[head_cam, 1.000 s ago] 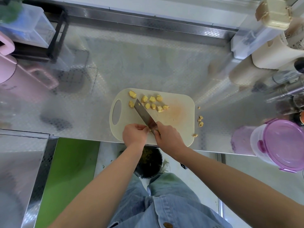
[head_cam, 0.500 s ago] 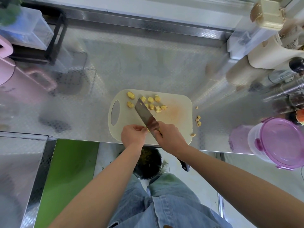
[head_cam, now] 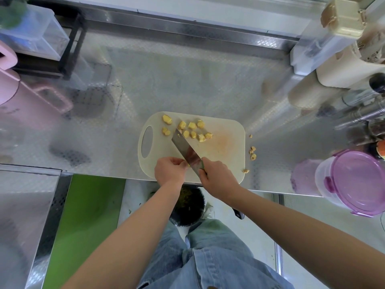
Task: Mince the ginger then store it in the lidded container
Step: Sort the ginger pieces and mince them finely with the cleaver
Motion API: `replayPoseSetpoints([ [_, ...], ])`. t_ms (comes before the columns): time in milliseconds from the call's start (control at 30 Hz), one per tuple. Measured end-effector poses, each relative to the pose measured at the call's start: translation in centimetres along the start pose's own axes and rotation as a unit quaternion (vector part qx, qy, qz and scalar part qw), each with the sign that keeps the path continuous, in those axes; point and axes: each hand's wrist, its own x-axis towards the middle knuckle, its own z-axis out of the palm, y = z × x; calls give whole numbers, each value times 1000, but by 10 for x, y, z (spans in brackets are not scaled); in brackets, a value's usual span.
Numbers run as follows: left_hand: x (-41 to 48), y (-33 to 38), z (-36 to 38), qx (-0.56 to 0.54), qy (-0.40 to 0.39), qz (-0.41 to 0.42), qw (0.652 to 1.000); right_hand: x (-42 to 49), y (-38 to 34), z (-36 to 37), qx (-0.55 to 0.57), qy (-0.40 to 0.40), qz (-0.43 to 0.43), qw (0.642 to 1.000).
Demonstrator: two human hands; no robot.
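A pale cutting board lies at the steel counter's near edge. Several yellow ginger chunks are scattered along its far side. My right hand grips the handle of a cleaver, whose blade slants up to the left with its tip among the chunks. My left hand has curled fingers that pinch a small ginger piece right against the blade's left side; the piece is mostly hidden. A clear container with a purple lid stands at the counter's right edge, lid on.
Several ginger scraps lie on the counter right of the board. A pink jug stands at the left, a black rack with clear boxes behind it. Bottles and a paper roll crowd the right. A dark bin sits below the counter edge.
The cleaver has barely shifted; both hands stay at the board's near edge. The view has drifted slightly.
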Motion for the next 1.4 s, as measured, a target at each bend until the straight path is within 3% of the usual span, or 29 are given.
replayPoseSetpoints([
  [167, -1, 2, -1, 14, 3, 6, 1000, 4, -2, 7, -24, 3, -8, 1000],
  [500, 5, -5, 0, 9, -13, 19, 1000, -3, 14, -4, 72, 43, 5, 996],
  [700, 5, -12, -9, 51, 38, 25, 998, -10, 8, 8, 46, -4, -27, 999],
  [1233, -17, -4, 23, 170, 16, 144, 975, -59, 76, 0, 122, 82, 126, 981],
  [1400, -17, 2, 28, 189, -5, 160, 969, -59, 74, 0, 89, 94, 122, 984],
])
